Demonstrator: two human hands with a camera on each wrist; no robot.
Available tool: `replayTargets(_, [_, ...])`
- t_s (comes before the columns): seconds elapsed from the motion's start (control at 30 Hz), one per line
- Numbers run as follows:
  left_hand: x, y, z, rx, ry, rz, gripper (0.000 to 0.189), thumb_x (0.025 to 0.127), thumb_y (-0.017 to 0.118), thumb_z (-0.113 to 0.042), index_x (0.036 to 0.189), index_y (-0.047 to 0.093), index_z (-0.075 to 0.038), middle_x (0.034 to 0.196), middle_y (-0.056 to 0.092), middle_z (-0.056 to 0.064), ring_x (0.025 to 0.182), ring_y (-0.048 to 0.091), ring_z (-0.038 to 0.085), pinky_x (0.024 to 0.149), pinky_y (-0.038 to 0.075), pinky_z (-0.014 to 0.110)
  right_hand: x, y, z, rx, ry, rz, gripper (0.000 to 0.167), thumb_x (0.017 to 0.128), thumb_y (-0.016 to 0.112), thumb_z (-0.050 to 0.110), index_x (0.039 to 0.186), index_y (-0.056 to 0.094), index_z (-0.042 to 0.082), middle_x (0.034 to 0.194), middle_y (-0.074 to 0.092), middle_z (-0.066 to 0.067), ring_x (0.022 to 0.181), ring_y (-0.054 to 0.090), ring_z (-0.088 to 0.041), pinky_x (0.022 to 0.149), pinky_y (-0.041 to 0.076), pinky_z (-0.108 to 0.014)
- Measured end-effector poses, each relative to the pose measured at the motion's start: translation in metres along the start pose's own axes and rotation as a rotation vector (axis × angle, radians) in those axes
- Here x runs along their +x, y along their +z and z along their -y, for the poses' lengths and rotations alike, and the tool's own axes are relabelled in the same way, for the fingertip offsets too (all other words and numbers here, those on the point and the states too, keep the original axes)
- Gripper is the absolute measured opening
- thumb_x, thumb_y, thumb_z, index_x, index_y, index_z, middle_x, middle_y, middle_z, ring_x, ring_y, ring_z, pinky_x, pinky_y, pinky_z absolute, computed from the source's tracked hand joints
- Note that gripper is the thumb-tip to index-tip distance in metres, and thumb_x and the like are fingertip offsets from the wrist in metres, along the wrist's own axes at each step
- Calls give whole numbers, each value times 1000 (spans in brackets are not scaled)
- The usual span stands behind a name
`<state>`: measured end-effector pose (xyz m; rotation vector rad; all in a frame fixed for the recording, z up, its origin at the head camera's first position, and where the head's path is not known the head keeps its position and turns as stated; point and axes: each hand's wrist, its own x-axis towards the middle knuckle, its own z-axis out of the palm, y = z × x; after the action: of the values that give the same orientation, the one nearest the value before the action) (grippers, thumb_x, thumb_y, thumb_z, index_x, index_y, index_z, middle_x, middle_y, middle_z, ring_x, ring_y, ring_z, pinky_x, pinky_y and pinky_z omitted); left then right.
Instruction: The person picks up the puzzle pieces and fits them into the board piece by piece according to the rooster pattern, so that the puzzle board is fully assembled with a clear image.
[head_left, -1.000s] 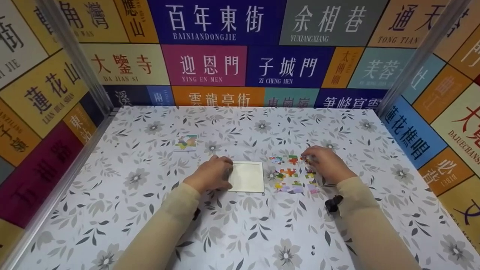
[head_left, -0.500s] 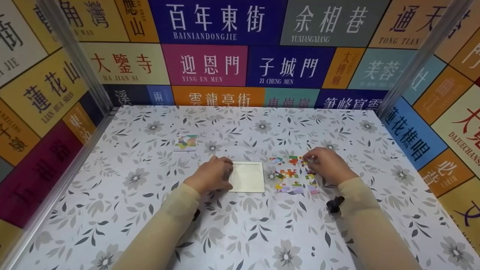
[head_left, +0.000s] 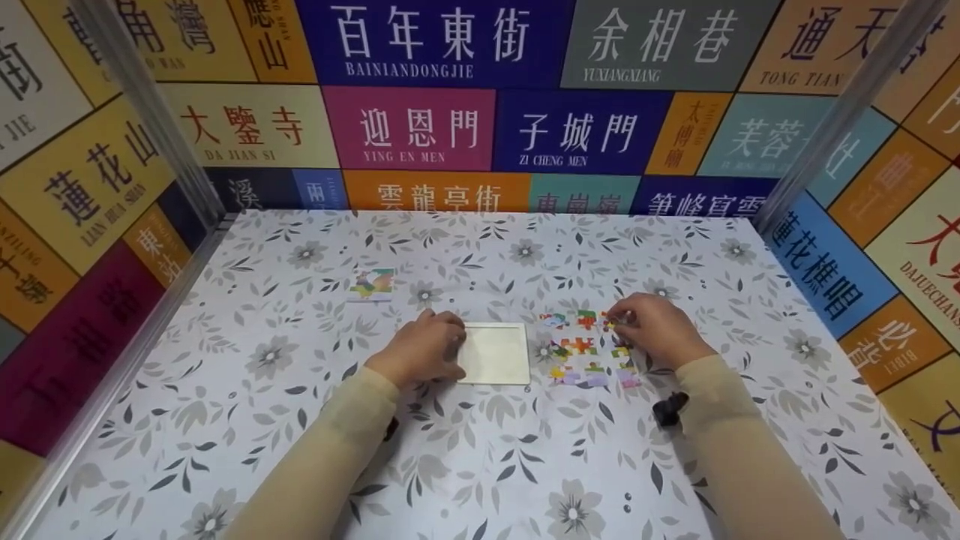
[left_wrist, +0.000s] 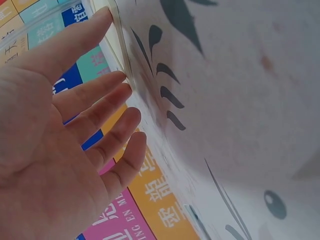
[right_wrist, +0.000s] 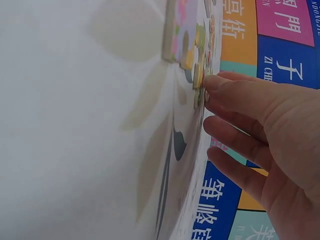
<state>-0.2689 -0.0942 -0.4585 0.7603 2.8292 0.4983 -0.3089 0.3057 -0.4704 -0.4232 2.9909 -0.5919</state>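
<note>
Left hand touching tray edge, pieces apart

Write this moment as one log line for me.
Left hand: touching pale tray at left; Right hand: at puzzle piece, grip unclear; Other pieces: right of tray; Small picture: beyond tray, leftward

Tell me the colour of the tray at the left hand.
The tray is plain pale cream; the head view shows it best.

We take this for a staged, booth-like workspace: signboard-patterned panels bearing Chinese place names and pinyin enclose three sides, clear strips line the corners, and we see a floral tablecloth spread between them.
</note>
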Motion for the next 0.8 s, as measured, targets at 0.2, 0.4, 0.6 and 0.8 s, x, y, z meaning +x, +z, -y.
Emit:
replayTargets(0.2, [0, -1, 2, -19, 9, 23, 54, 80, 89, -29, 126, 72, -6, 144, 60, 8, 128, 53, 34, 102, 50, 51, -4, 0, 0, -15, -5, -35, 17, 98, 70, 18, 113, 78, 17, 112, 71, -6, 94, 67, -23, 83, 54, -48])
replayTargets(0.4, [1, -1, 3, -33, -27, 42, 57, 81, 89, -28, 131, 70, -9, 146, 59, 6, 130, 52, 31, 107, 47, 50, -3, 1, 11, -34, -37, -60, 14, 97, 72, 18, 109, 80, 15, 109, 72, -8, 93, 70, -25, 83, 56, -50])
replayTargets(0.6, [1, 2, 2, 2, -42, 14, 58, 81, 90, -33, 130, 71, -9, 144, 60, 4, 127, 53, 31, 104, 47, 52, -3, 4, 29, -64, -93, -73, 14, 97, 74, 16, 109, 80, 16, 110, 74, -6, 98, 70, -27, 85, 57, -49])
replayTargets(0.8, [-1, 2, 1, -8, -63, 10, 61, 81, 89, -33, 133, 69, -8, 146, 59, 3, 130, 52, 30, 107, 45, 52, -1, 6, 48, -91, -146, -95, 12, 95, 76, 17, 107, 80, 17, 110, 74, -4, 99, 69, -26, 85, 58, -47])
